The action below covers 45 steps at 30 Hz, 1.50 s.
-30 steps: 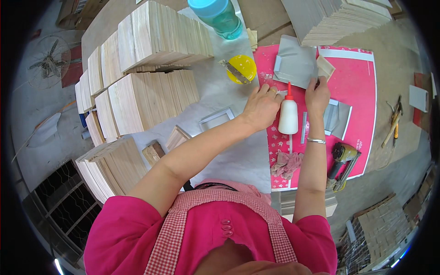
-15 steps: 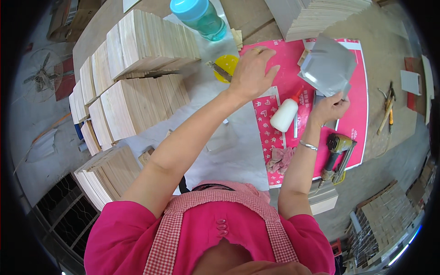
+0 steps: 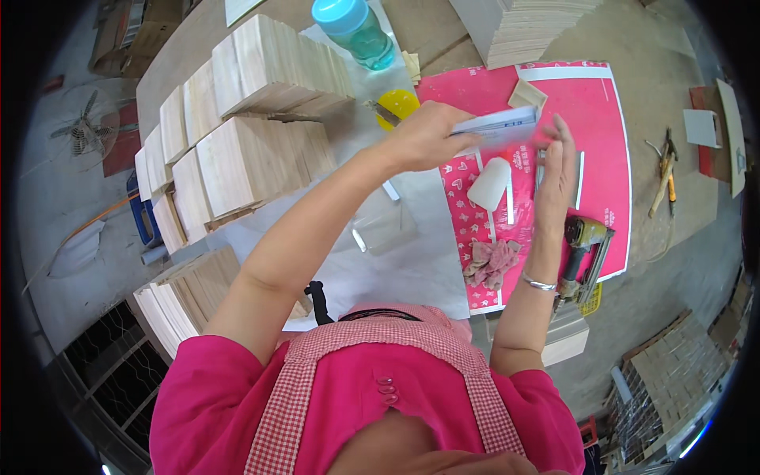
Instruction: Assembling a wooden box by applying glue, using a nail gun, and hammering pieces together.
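Observation:
My left hand (image 3: 427, 138) grips a thin flat bluish-white panel (image 3: 496, 123), seen nearly edge-on and slightly blurred. My right hand (image 3: 556, 176) is open beside the panel's right end, fingers stretched upward, holding nothing visible. Below the panel, a white glue bottle (image 3: 489, 185) lies on the pink printed sheet (image 3: 590, 103); its red tip is partly hidden. A small pale wooden square (image 3: 526, 94) rests just beyond the panel. Narrow white strips (image 3: 580, 180) lie around my right hand. A pink rag (image 3: 491, 264) sits nearer to me.
Blocks of stacked wooden boards (image 3: 261, 162) stand on the left, with another stack (image 3: 522, 32) at the far side. A nail gun (image 3: 584, 249) lies right of my right wrist. A teal bottle (image 3: 356, 32), a yellow disc (image 3: 398, 104) with a blade on it, and pliers (image 3: 669, 170) lie around.
The grey glossy panel that my right hand held up has left that hand; my left hand, empty before, now grips a flat panel edge-on. My right hand has opened.

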{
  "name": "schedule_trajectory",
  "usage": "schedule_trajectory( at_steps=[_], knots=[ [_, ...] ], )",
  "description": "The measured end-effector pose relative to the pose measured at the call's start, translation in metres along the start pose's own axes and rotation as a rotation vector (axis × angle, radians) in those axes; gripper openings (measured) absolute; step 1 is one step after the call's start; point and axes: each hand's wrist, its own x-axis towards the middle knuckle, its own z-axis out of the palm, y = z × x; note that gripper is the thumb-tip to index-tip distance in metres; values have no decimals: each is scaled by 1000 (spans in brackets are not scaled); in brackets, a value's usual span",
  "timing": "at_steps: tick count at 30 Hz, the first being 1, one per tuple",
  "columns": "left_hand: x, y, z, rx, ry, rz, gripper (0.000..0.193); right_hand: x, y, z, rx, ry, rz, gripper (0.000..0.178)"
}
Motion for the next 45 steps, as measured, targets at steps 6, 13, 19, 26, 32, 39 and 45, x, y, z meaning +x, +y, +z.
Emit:
schedule_trajectory(
  at_steps=[6,13,19,26,32,39,45],
  knots=[
    [-19,-11,-4,-1011,-62,-286,34,-4,0,-8,-50,-390,-19,33],
    [-18,-19,4,-941,100,-573,30,-12,19,0,-113,-351,117,22],
    [-33,-13,26,-1514,234,-606,28,-11,22,-2,-29,-275,214,19],
    [-27,-19,42,-958,335,-673,38,-10,43,10,-275,-160,45,17],
    [-29,-6,49,-1701,401,-571,40,3,77,-7,-172,-34,-118,18],
    [-28,-15,58,-1510,590,-537,40,-12,40,14,-13,-182,217,20],
    [-32,-7,51,-1482,455,-648,40,-11,64,13,-310,-77,-56,25]
  ],
)
